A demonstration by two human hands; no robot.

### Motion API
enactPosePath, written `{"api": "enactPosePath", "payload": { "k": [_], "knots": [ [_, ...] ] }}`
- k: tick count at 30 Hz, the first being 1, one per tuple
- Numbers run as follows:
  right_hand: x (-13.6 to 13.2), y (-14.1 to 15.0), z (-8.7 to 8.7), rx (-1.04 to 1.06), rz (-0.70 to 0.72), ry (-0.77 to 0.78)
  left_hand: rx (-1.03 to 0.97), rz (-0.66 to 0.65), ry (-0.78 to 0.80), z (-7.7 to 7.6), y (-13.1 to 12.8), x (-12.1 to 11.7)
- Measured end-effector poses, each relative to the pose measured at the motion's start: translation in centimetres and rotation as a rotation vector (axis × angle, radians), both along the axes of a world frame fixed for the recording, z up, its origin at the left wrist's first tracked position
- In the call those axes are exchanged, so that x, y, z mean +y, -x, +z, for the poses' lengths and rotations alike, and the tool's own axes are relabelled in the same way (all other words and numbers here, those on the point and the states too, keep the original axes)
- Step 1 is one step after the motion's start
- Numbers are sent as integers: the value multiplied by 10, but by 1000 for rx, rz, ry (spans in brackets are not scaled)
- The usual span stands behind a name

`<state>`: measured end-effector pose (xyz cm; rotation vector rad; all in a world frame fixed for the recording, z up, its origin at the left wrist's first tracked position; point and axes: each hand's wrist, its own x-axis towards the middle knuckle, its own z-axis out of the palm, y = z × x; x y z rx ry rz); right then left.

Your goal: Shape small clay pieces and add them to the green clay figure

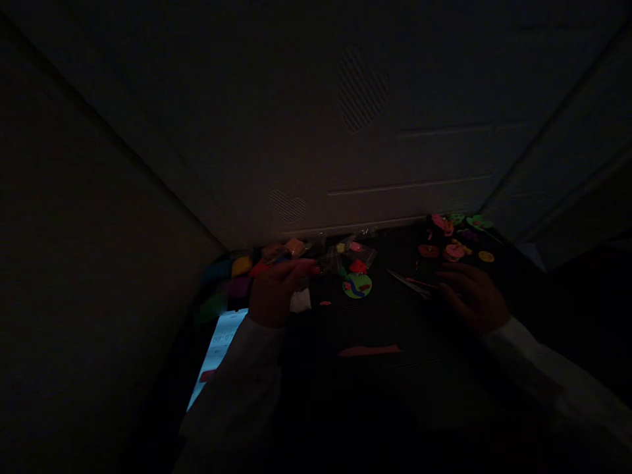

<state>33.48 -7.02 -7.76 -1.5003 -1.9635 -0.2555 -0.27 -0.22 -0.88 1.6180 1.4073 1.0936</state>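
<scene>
In dim light, my left hand [270, 296] is closed, pinching a pinkish-red lump of modelling clay [307, 267] at its fingertips. It is above the clay packets on the left. My right hand [471, 297] reaches in from the right, its fingers apart. Just left of those fingertips lies a pair of scissors [405, 282], its blades pointing away to the left; a thin orange strip beside it is too dark to name. Between the hands sits a round green clay piece [356, 286] with blue and red parts. Nearer to me is a flat reddish clay strip [370, 350].
Coloured clay packets [241, 265] line the back left. A lit phone [217, 352] lies by my left forearm. Several small clay figures [454, 251] and a yellow disc [486, 256] stand at the back right. A pale panel with heart reliefs [363, 89] rises behind the dark table.
</scene>
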Motion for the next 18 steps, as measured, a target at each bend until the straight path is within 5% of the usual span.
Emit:
{"api": "enactPosePath", "payload": {
  "k": [5, 9, 13, 18],
  "knots": [
    [34, 46, 71, 152, 118, -199, -255, -57, -82, 43, -21, 18],
    [48, 90, 119, 333, 248, -344, -512, -176, -119, 52, -34, 20],
    [39, 120, 138, 479, 325, -359, -701, -296, -113, 51, -34, 15],
    [22, 131, 141, 353, 399, -308, -700, -486, -107, 51, -33, 3]
  ]
}}
